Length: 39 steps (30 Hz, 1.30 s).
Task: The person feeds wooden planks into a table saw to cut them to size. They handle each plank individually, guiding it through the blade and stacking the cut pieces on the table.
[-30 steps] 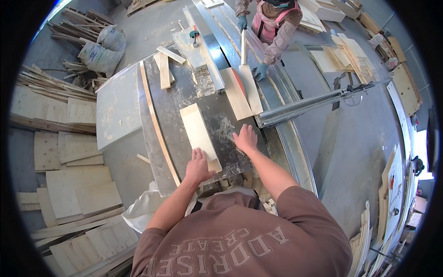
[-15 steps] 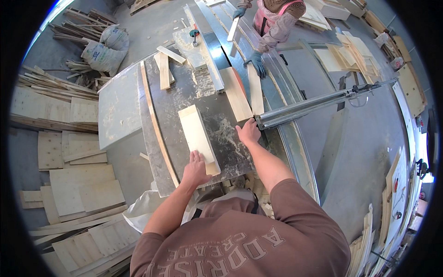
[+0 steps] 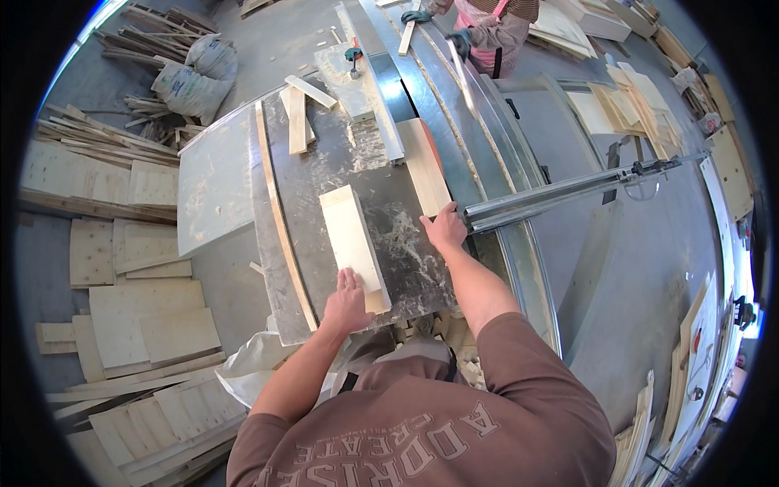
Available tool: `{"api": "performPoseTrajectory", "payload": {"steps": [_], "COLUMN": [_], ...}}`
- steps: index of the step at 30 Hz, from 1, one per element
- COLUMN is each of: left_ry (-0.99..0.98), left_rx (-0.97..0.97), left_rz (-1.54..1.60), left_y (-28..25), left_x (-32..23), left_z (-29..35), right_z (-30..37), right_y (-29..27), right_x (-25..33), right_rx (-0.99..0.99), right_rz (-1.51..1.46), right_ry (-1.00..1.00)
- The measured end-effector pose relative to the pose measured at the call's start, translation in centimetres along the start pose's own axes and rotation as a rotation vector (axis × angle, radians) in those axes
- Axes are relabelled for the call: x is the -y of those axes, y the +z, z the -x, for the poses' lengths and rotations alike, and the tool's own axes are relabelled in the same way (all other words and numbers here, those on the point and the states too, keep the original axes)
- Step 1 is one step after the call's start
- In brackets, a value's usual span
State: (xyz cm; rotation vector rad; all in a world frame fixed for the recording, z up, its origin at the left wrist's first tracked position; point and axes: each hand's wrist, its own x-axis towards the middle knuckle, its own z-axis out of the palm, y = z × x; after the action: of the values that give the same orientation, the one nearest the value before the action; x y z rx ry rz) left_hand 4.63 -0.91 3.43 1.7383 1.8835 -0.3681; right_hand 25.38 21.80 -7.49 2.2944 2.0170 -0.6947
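My left hand (image 3: 347, 302) lies with its fingers stretched out on the near end of a neat stack of pale boards (image 3: 350, 231) on the dark saw table. My right hand (image 3: 445, 229) is closed on the near end of a wooden board (image 3: 424, 172), thumb at the left and fingers at the right. That board lies flat beside an orange-red strip (image 3: 429, 142), close to the metal fence (image 3: 373, 97). Right next to my right hand is the end of a metal crossbar (image 3: 519, 207).
Across the table, a gloved co-worker (image 3: 487, 36) holds a pale strip (image 3: 462, 77); another strip (image 3: 407, 36) lies by their other glove. Loose offcuts (image 3: 299, 122) and a long thin batten (image 3: 280, 211) rest on the table. Board stacks (image 3: 150, 316) stand at left, and white sacks (image 3: 193, 81) behind.
The pale strip beside my board has gone from there; the co-worker's gloved hand has drawn back, away from me, with a strip. My hands stay on the stack and the board.
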Motion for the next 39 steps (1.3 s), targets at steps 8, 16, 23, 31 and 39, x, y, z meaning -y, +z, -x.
{"api": "performPoseTrajectory", "payload": {"steps": [8,16,23,31,39], "left_ry": [0.007,-0.001,0.011,0.012,0.032], "left_rx": [-0.010,-0.016,-0.028,-0.057,-0.083], "left_rz": [0.023,-0.005,-0.008,0.025,0.021], "left_y": [0.4,0.0,0.2,1.4,2.9], "left_x": [0.2,0.4,0.7,1.3,1.4], "left_z": [0.1,0.6,0.8,0.9,2.2], "right_z": [-0.8,0.9,2.5,7.1,11.9], "right_y": [-0.7,-0.4,-0.1,-1.9,-1.4], "right_x": [0.3,0.5,-1.9,-1.8,-4.1], "right_rx": [0.082,0.143,0.311,0.251,0.127], "right_rz": [0.032,0.065,0.276,0.413,0.068], "right_ry": [0.002,0.045,0.021,0.033,-0.022]}}
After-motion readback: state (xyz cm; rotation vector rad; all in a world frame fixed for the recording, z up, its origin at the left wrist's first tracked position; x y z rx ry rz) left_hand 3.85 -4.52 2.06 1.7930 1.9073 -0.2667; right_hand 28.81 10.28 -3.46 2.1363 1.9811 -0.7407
